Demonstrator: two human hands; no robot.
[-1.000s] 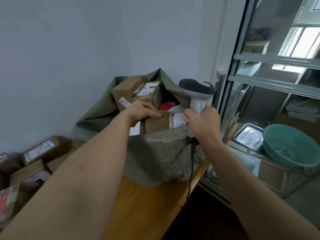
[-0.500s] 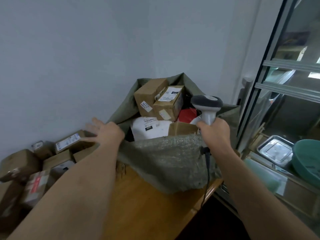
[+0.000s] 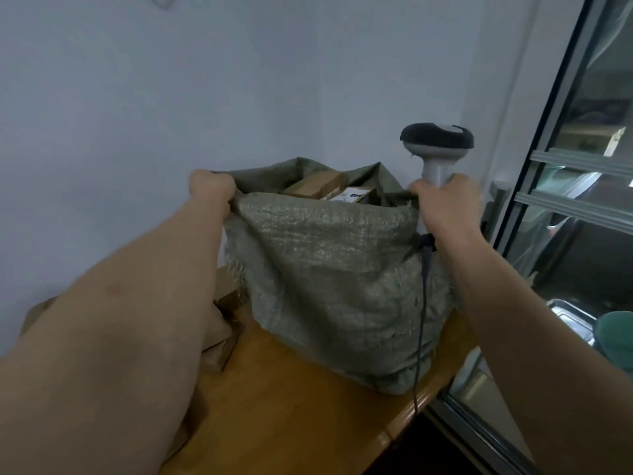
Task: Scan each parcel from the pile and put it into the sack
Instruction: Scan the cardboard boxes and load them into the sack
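A grey-green woven sack (image 3: 335, 279) stands upright on the wooden table (image 3: 294, 416), its mouth held wide. My left hand (image 3: 210, 186) grips the sack's rim at its left corner. My right hand (image 3: 445, 204) holds the grey handle of the barcode scanner (image 3: 436, 145) and also grips the rim's right corner; the scanner's dark head points up and its cable hangs down the sack's side. Brown cardboard parcels (image 3: 317, 185) with white labels peek out of the sack's mouth. Part of the parcel pile (image 3: 224, 320) shows behind my left forearm, mostly hidden.
A pale wall runs behind the sack. A glass door with a dark frame (image 3: 555, 138) stands at the right. Beyond it are a metal tray (image 3: 572, 317) and a teal basin (image 3: 616, 334). The table's front edge falls off at bottom right.
My left hand swung back from the pile and took the sack's left rim. Both hands lifted the rim, pulling the sack upright so it hides most of the parcels inside.
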